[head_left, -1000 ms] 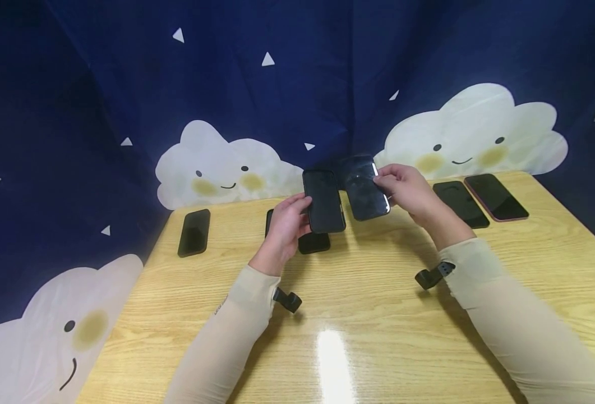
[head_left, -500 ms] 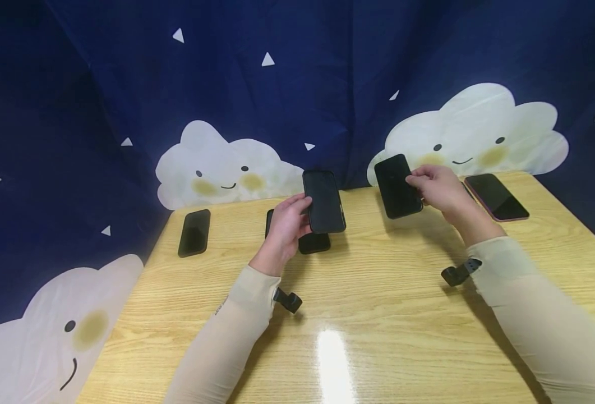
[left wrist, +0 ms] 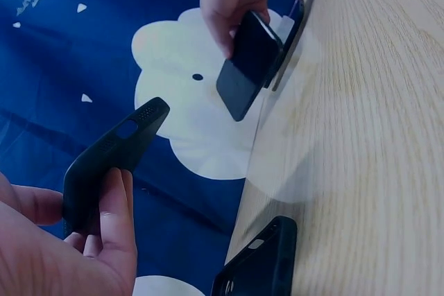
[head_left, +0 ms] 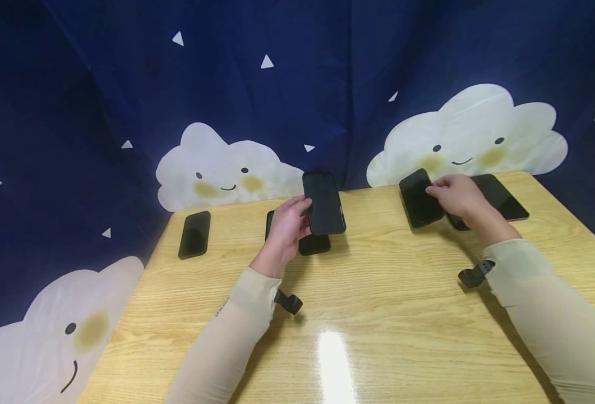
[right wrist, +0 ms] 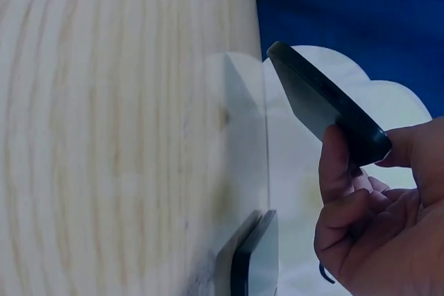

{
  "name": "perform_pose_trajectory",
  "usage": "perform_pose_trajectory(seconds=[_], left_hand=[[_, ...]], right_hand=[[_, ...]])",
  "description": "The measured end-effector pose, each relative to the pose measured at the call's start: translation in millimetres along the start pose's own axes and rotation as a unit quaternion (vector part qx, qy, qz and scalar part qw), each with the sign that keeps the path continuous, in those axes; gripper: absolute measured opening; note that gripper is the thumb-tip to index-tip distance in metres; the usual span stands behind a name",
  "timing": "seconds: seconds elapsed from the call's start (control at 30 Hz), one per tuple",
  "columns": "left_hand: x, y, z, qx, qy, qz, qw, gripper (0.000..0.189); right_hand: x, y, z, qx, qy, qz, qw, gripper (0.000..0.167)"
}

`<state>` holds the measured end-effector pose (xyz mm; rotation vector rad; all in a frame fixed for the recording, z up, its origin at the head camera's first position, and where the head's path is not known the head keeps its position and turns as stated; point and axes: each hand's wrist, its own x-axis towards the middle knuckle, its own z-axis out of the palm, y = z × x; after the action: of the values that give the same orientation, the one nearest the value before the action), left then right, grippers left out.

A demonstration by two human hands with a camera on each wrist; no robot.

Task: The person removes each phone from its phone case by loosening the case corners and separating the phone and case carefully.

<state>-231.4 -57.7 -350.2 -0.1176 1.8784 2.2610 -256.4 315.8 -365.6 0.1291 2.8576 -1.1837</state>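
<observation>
My left hand (head_left: 288,227) grips a black phone case (head_left: 326,202) by its left side, raised above the table. In the left wrist view, blue backdrop shows through an oval hole in this case (left wrist: 127,128). My right hand (head_left: 459,196) pinches a black smartphone (head_left: 420,202) at one edge, thumb on one face and fingers on the other. That phone tilts close over the back right of the table. Beneath the left hand lies another dark case (left wrist: 277,261) with a cutout, partly hidden by the hand in the head view.
A dark phone (head_left: 194,234) lies at the left of the wooden table (head_left: 378,303). At the right, a pink-edged phone (head_left: 501,197) and a dark phone (head_left: 456,222) lie partly behind the right hand. A dark blue curtain (head_left: 277,101) with white clouds hangs along the back edge.
My right hand has carried the smartphone rightward, away from the phone case, and lowered it toward the phones on the right. My left hand has stayed in place with the case.
</observation>
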Motion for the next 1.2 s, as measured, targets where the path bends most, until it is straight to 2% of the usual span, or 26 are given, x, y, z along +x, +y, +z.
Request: perform_pose_trajectory(seconds=[0.27, 0.53, 0.73, 1.0, 1.2], left_hand=[[1.2, -2.5, -0.7, 0.003, -0.010, 0.002, 0.9999, 0.036], [0.4, -2.0, 0.2, 0.006, -0.007, -0.001, 1.0000, 0.036], [-0.6, -0.8, -0.4, 0.008, -0.005, -0.003, 1.0000, 0.038], [-0.8, -0.6, -0.6, 0.007, -0.005, -0.002, 1.0000, 0.040], [-0.7, -2.0, 0.5, 0.008, -0.004, -0.002, 1.0000, 0.039]], right_hand=[[-2.0, 13, -4, -0.031, -0.017, 0.012, 0.9993, 0.047], [-1.6, 21, -8, -0.036, -0.048, 0.024, 0.9979, 0.063], [-0.7, 25, -6, -0.059, -0.031, 0.025, 0.9974, 0.060], [-3.9, 23, -2, -0.126, -0.025, 0.008, 0.9917, 0.079], [-4.7, 18, 2, -0.153, -0.011, 0.011, 0.9881, 0.074]])
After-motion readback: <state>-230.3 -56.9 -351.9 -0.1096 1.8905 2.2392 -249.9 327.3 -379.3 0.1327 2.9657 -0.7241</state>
